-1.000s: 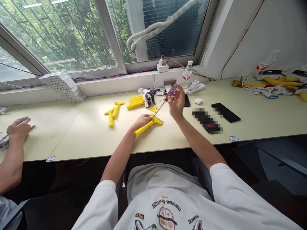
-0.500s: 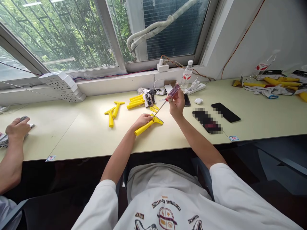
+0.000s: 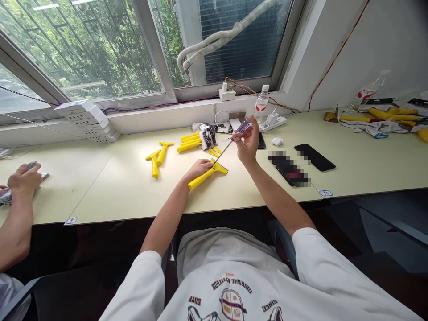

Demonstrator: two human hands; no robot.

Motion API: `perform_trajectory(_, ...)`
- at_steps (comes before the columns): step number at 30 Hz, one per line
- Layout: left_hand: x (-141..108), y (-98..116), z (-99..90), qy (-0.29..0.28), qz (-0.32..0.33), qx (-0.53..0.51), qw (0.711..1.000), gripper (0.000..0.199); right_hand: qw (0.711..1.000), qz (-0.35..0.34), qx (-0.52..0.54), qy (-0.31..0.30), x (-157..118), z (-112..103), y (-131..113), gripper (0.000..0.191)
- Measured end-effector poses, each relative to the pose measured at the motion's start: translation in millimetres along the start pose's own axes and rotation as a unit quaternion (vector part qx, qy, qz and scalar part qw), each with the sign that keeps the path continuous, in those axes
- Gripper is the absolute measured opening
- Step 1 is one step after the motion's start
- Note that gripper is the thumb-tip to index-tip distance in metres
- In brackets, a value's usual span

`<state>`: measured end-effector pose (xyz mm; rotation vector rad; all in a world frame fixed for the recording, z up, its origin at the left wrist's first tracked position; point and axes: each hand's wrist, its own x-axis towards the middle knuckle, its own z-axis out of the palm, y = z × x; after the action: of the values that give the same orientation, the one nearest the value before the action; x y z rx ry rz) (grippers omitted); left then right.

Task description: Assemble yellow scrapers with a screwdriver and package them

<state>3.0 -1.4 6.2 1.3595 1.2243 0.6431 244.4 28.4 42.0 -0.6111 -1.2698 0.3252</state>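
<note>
My left hand is closed on a yellow scraper near the table's front edge, its handle pointing down to the left. In my right hand is a screwdriver with a clear purple handle, held at a slant. The screwdriver's shaft runs down to the scraper's head, beside my left fingertips. Two more yellow scrapers lie to the left. Behind my left hand several yellow handles lie against a black-and-white package.
Two dark phones and a white earphone case lie on the right. A water bottle and a power strip stand behind. Another person's hand is at the far left, with white boxes by the window.
The fingers of my right hand have shifted slightly round the screwdriver handle, which looks turned a little. My left hand and the scraper have stayed in place.
</note>
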Motion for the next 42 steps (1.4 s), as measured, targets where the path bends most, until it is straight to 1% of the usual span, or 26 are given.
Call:
perform_trajectory(4,1,-2,-0.6,-0.004,0.001,-0.003,1.000,0.026,0.999,0.017,0.047,-0.002,-1,1,-3,0.086)
perform_trajectory(6,1,-2,-0.6,-0.003,0.000,-0.004,1.000,0.026,0.998,0.020,0.064,-0.016,-2,1,-4,0.084)
perform_trajectory(8,1,-2,-0.4,0.000,-0.001,-0.001,1.000,0.026,0.997,0.014,0.068,-0.034,-2,1,-4,0.079)
perform_trajectory(10,2,-1,-0.2,0.001,-0.001,0.003,1.000,0.024,0.998,-0.009,0.051,-0.028,-1,2,-2,0.075)
perform_trajectory(12,2,-1,-0.3,-0.001,-0.002,0.008,1.000,0.021,0.999,-0.036,0.019,-0.001,-1,3,0,0.076)
perform_trajectory(14,2,-2,-0.6,-0.004,-0.002,0.011,1.000,0.019,0.999,-0.046,-0.011,0.018,0,3,0,0.079)
perform_trajectory(19,2,-2,-1.0,-0.002,-0.001,0.013,1.000,0.020,0.999,-0.032,-0.006,0.002,-2,4,-5,0.074)
perform_trajectory(22,1,-1,-0.6,-0.002,-0.004,0.011,1.000,0.022,0.999,-0.032,-0.010,-0.003,-2,3,-3,0.078)
perform_trajectory(27,1,0,0.2,-0.002,-0.005,0.008,1.000,0.022,0.999,-0.042,-0.007,0.003,0,1,10,0.088)
perform_trajectory(29,1,-1,0.1,-0.003,-0.006,0.009,1.000,0.022,0.999,-0.043,-0.001,0.007,0,-1,11,0.085)
perform_trajectory(31,1,-1,0.0,-0.002,-0.007,0.009,1.000,0.024,0.999,-0.034,0.009,0.007,0,-1,8,0.075)
perform_trajectory(34,1,-1,-0.2,0.002,-0.010,0.005,1.000,0.026,0.999,0.007,0.037,-0.015,-1,0,-2,0.068)
perform_trajectory(35,1,-1,-0.2,0.002,-0.010,0.004,1.000,0.027,0.999,0.021,0.045,-0.019,-1,1,-5,0.068)
perform_trajectory(37,0,0,-0.3,0.001,-0.009,0.002,1.000,0.027,0.998,0.038,0.047,-0.010,-2,2,-10,0.069)
perform_trajectory(39,0,0,-0.2,0.000,-0.005,0.003,1.000,0.029,0.998,0.043,0.042,0.006,-2,3,-12,0.073)
perform_trajectory(42,-1,1,0.5,-0.001,-0.003,0.000,1.000,0.029,0.998,0.048,0.038,0.004,-2,3,-14,0.080)
